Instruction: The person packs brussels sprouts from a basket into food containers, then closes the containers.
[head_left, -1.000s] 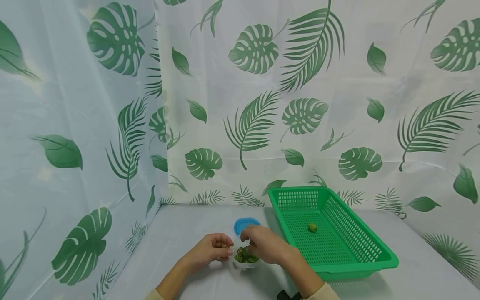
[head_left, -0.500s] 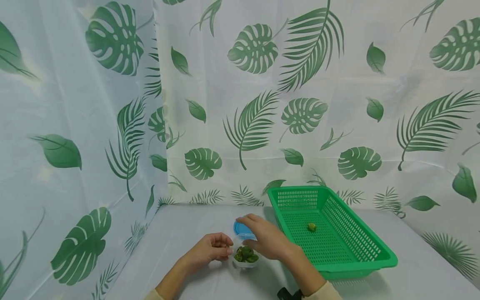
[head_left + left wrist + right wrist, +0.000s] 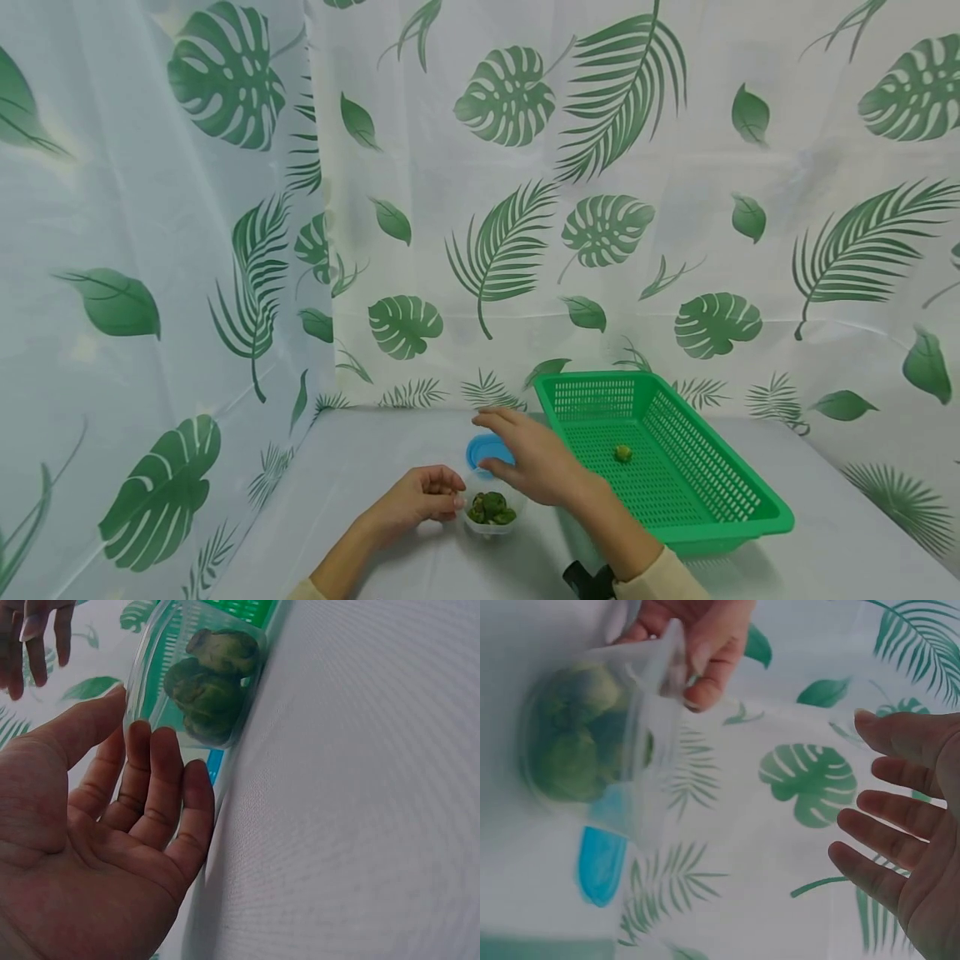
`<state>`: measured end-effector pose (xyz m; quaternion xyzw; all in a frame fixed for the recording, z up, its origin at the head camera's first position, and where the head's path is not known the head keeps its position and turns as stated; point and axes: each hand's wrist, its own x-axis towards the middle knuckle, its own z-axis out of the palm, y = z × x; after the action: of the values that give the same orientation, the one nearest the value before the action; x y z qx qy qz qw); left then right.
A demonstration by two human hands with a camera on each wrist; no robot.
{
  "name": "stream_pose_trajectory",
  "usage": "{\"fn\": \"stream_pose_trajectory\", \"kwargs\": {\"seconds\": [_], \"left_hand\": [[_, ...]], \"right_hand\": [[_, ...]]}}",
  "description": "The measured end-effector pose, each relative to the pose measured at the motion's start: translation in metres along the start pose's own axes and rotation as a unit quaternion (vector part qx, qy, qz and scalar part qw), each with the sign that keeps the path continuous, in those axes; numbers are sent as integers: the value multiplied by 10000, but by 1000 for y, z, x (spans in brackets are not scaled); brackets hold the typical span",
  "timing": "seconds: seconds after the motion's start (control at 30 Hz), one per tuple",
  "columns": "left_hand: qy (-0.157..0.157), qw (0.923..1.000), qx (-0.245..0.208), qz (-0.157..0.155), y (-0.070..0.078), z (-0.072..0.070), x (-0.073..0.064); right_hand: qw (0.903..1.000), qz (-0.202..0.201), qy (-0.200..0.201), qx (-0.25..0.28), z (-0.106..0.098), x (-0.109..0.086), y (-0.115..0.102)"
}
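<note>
A clear plastic container [image 3: 491, 527] stands on the table with several Brussels sprouts [image 3: 491, 506] inside. At its left side my left hand [image 3: 416, 502] pinches the rim between thumb and fingers; the left wrist view shows the fingertips [image 3: 165, 739] at the edge of the container [image 3: 142, 671]. My right hand [image 3: 536, 458] hovers above and behind the container with its fingers spread, holding nothing. In the right wrist view the right hand [image 3: 922, 817] is apart from the container [image 3: 649, 735]. A blue lid [image 3: 491, 450] lies behind the container, partly covered by the right hand.
To the right is a green perforated basket [image 3: 720, 467] with one Brussels sprout [image 3: 623, 453] in it. A black object [image 3: 588, 579] shows beside the right wrist. Leaf-patterned curtains [image 3: 517, 250] hang behind and to the left of the white table [image 3: 405, 433].
My right hand has come up and away from the container's mouth and its fingers have spread, uncovering the sprouts. The left hand has stayed at the rim.
</note>
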<state>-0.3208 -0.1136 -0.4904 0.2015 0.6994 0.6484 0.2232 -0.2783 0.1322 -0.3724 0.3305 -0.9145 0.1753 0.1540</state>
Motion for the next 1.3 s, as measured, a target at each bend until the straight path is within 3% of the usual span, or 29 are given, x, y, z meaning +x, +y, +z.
{"fn": "stream_pose_trajectory", "kwargs": {"seconds": [0.7,1.3], "left_hand": [[131,9999,51,13,-1,2,-1],[138,9999,46,18,-1,1,0]], "right_hand": [[9989,90,-41,-468,-46,7,5],[9973,580,448,-60,-49,20,59]]}}
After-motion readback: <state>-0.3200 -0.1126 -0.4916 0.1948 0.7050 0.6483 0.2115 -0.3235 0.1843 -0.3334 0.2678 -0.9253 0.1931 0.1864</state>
